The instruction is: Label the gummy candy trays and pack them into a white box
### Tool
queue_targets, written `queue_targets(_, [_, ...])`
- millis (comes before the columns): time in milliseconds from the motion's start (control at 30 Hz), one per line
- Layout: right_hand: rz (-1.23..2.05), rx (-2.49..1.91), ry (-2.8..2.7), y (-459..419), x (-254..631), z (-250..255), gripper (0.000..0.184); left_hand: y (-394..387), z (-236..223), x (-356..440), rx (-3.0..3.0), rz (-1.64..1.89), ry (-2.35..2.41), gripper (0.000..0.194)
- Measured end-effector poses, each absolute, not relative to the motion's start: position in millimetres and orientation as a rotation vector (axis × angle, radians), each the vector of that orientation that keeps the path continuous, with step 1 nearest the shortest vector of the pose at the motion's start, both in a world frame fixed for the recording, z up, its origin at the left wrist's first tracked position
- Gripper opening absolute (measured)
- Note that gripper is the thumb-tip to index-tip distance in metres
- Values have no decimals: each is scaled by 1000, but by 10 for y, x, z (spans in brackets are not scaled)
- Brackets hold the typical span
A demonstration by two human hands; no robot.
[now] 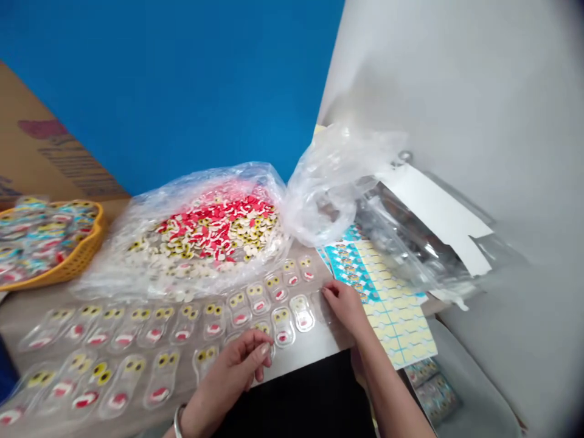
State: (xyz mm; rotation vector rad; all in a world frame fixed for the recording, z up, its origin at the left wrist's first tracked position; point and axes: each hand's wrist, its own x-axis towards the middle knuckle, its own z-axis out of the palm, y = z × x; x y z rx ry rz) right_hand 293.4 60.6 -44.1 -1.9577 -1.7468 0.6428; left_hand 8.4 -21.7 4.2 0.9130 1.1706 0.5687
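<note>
My left hand (239,362) hovers low over the front row, fingers curled together with the thumb against them. Anything inside that pinch is too small to make out. To the right, my right hand (347,304) has its fingertips pinched at the edge of a clear plastic blister shell (322,309), which looks bare inside. Just beside it lies a filled blister shell (302,313) with two yellow eye pieces and a red-and-white mouth piece. Several similar shells, such as one (159,377) at the left, lie in rows across the table (314,351).
Behind the rows, a clear plastic bag (137,213) lies open with loose red, white and yellow pieces (219,225). An orange basket (86,252) of packed items stands left. Printed sticker sheets (401,328), crumpled plastic (319,201) and a white box (438,210) occupy the right.
</note>
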Motion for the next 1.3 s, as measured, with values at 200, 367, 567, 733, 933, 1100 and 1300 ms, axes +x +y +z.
queue_targets(200, [664,-1931,-1738,509,2942,-360,16,-38,30,278,1008,548,1161,43])
queue_targets(367, [741,-1909,-1689,456,3035,-338,21,74,167,354,1042,578,1237,38])
queue_targets(567, [740,-1943,-1436,289,3223,-178,33,-149,221,463,989,593,1212,18])
queue_targets(733, [1170,-1586,-1244,72,2675,35,30,-460,117,355,907,806,1194,42])
queue_targets(933, [1676,-1201,-1251,-266,1329,52,21,-885,155,-186,589,1135,1099,65])
queue_targets(1100, [2040,-1103,-1396,-324,684,-26,36,-1253,79,-746,471,1249,1312,54])
queue_targets(1300, [2157,-1060,-1552,-382,277,-117,29,-1515,-63,-1040,581,1249,1578,49])
